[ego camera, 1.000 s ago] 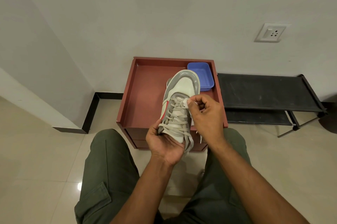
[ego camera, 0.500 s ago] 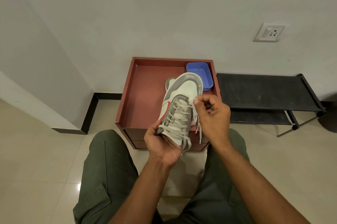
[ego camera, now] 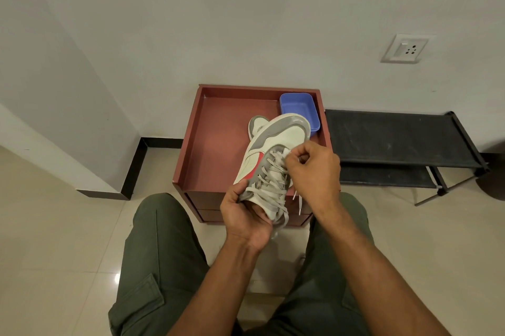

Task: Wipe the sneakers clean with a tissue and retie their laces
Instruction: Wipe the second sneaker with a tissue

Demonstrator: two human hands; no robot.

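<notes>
Seated before a low red cabinet [ego camera: 216, 144] with a raised rim, backed against the wall, a black rack [ego camera: 393, 136] just beside its right edge. In the cabinet top's far right corner, a blue tub [ego camera: 299, 108]; near it, toward the middle of the far half, the second sneaker [ego camera: 256, 125], only its toe showing behind the one in hand. Held above the cabinet's near right edge, toe pointing away: the sneaker [ego camera: 278, 141], white and grey with a red flash, tipped a little further to the right than a second ago and lifted slightly toward the tub. Left hand [ego camera: 243, 215] cupped under the heel end, fingers wrapped around the collar, grasping the shoe. Right hand [ego camera: 314, 169] clenched at the far end of the lacing, thumb and forefinger pinching a strand of the laces [ego camera: 273, 185], now back against the lowest eyelets after drawing out to the right half a second ago. Loose lace ends dangling below that wrist. No tissue visible anywhere. Judged from this: lacing stage, slack being worked through row by row from the toe, knot not yet started, second shoe waiting on the cabinet.
</notes>
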